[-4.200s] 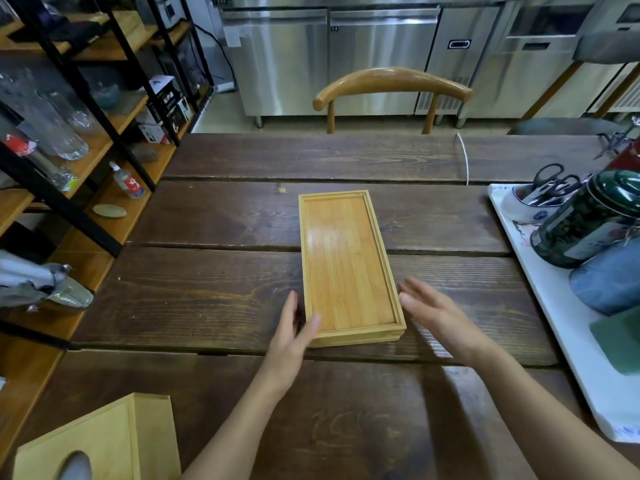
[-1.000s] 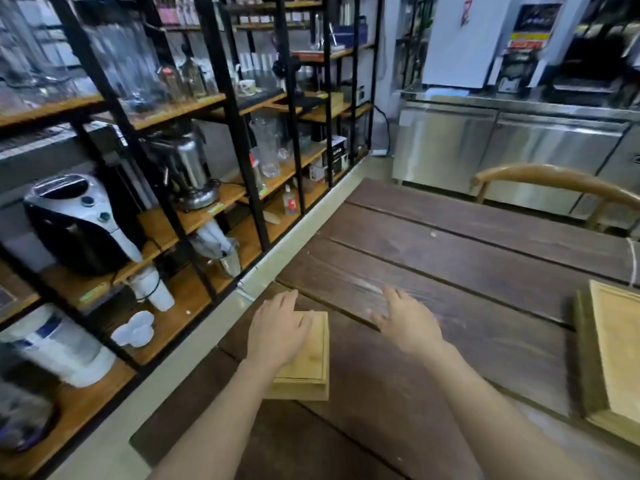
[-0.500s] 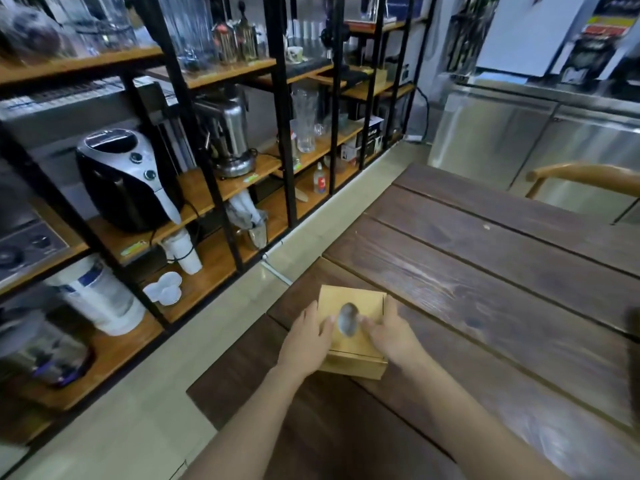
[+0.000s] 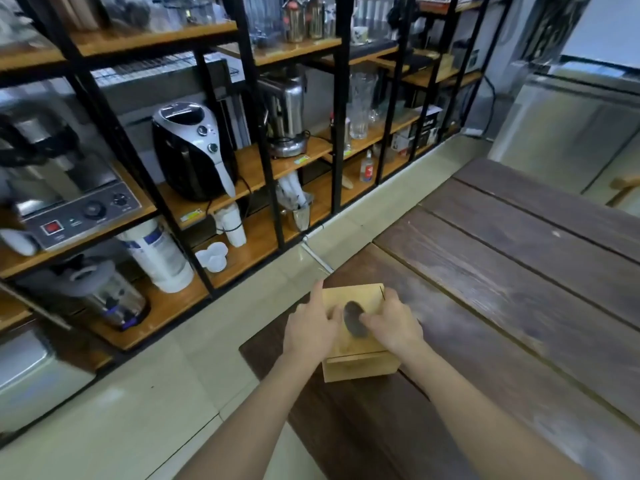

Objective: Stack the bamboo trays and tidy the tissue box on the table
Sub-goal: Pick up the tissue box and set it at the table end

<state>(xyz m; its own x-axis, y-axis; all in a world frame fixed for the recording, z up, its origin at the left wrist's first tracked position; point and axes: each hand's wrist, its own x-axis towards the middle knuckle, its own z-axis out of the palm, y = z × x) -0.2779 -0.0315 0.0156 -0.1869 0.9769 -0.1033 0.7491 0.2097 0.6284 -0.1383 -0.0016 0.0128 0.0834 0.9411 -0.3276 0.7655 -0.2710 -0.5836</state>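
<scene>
A bamboo tissue box (image 4: pixel 358 367) with an oval opening in its lid stands near the left corner of the dark wooden table (image 4: pixel 519 306). My left hand (image 4: pixel 313 327) grips its left side, fingers lying over the lid. My right hand (image 4: pixel 394 323) holds the right side, thumb next to the opening. The bamboo trays are out of view.
The table's left edge runs just beside the box, with pale floor tiles (image 4: pixel 138 410) below. A black metal shelving unit (image 4: pixel 270 168) along the left carries an air fryer (image 4: pixel 190 147), a blender, glassware and cups. Steel cabinets (image 4: pixel 571 126) stand at the far right.
My view has swung left from the trays to the tissue box. Both hands came onto the box and closed on its sides; the box now sits squarer to me.
</scene>
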